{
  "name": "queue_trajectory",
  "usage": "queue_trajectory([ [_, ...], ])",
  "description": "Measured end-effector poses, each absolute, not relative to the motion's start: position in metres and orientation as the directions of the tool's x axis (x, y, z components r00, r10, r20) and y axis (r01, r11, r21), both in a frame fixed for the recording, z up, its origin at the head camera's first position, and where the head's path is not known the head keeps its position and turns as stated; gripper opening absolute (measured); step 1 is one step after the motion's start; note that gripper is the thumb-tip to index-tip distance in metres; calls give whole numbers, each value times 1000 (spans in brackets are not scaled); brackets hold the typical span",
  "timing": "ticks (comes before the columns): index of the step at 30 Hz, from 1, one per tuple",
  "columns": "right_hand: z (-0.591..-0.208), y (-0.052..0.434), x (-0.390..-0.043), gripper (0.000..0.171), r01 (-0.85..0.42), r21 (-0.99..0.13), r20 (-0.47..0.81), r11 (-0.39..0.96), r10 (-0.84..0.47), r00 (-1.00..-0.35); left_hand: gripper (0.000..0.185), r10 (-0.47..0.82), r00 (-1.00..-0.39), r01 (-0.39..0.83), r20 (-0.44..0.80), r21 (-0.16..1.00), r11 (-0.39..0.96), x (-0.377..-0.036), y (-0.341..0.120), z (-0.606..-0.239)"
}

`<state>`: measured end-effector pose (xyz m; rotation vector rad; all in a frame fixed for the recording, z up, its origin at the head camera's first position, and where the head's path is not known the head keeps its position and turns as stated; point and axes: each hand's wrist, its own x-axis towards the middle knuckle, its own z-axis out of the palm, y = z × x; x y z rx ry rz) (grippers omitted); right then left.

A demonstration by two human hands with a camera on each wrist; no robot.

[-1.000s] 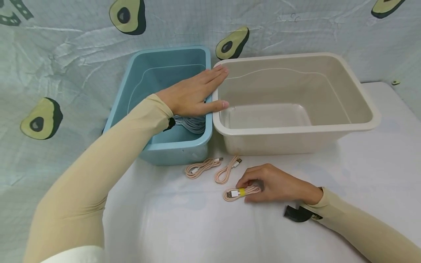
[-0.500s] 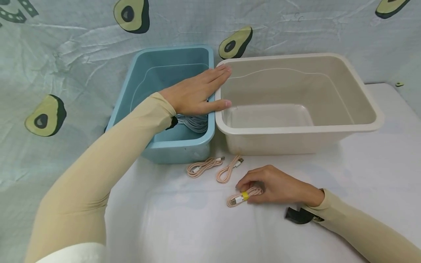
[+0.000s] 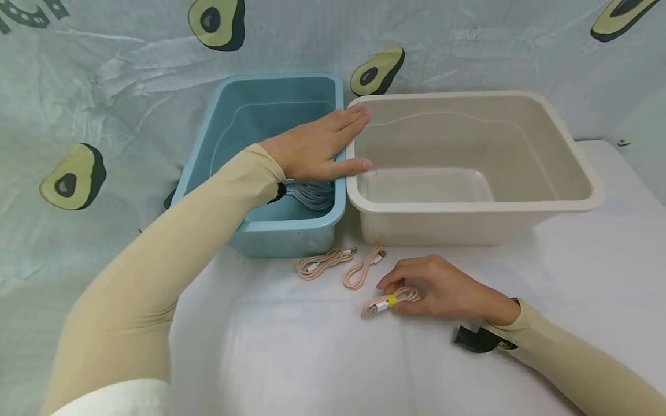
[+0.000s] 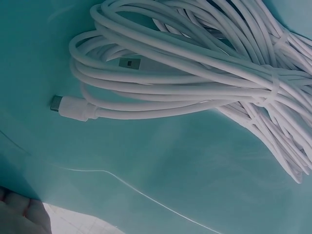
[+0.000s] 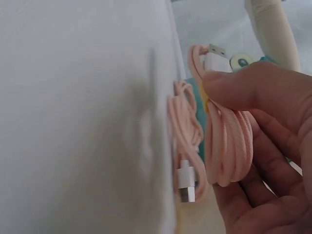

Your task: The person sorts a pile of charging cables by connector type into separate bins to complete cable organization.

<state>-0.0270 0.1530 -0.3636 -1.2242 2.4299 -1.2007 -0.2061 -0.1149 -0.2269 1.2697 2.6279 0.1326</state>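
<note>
My right hand [image 3: 432,289] grips a coiled pink cable with a yellow band [image 3: 387,302] just above the white table; in the right wrist view the thumb and fingers [image 5: 243,87] pinch that pink cable [image 5: 226,146]. My left hand [image 3: 317,150] lies flat, fingers straight, across the touching rims of the blue bin [image 3: 283,228] and the beige bin [image 3: 468,205]. A bundle of white cables [image 4: 195,73] lies on the blue bin's floor [image 4: 146,165], beneath the left wrist.
Two more coiled pink cables [image 3: 322,263] [image 3: 361,268] lie on the table in front of the bins. The beige bin's floor [image 3: 424,185] is bare. An avocado-print cloth [image 3: 73,173] covers the back and left. White tabletop [image 3: 312,358] stretches toward me.
My right hand has lifted the yellow-banded pink cable slightly and drawn it up and right. The left hand has stayed on the bin rims.
</note>
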Motion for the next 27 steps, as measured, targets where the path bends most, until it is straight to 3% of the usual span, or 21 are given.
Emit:
queue_trajectory([
  [11,-325,157,-19,40,-672,-671,314,312,-702,-640,92,789,-596,773,-149,161,614,-206,-111,-226],
  [27,-249,166,-25,52,-809,-537,431,239,-747,-506,93,788,-599,775,-141,144,615,-204,-111,-227],
])
